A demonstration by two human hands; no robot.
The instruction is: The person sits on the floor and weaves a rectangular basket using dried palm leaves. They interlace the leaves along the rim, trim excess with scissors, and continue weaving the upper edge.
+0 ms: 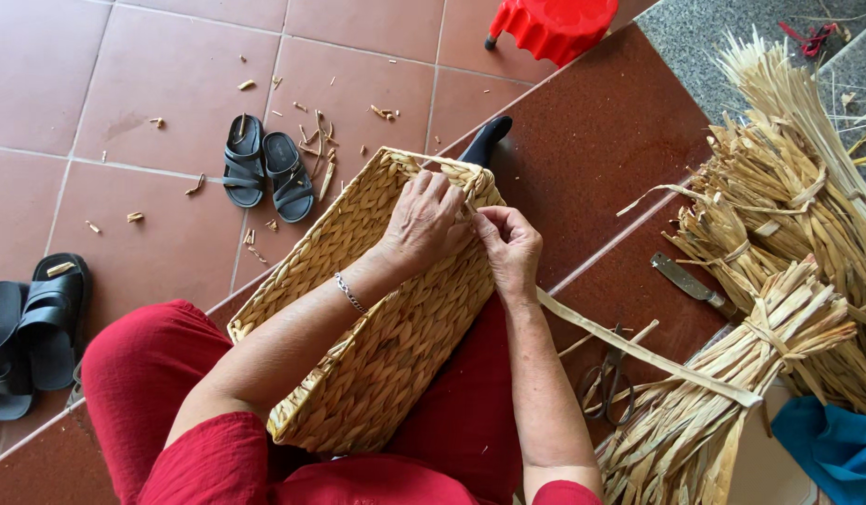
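Both hands meet at the far rim of the woven basket (377,318) on my lap. I see my left hand (425,224) lying curled over the rim, fingers pressed to the weave, while my right hand (510,248) pinches a flat straw strip (639,351) just beside it. That strip trails off to the right of my right hand, across scissors (609,383), toward bundled straw (732,393). A knife (690,281) lies farther right on the red step. Beyond my left hand, sandals (267,173) and straw scraps dot the tiled floor, well apart.
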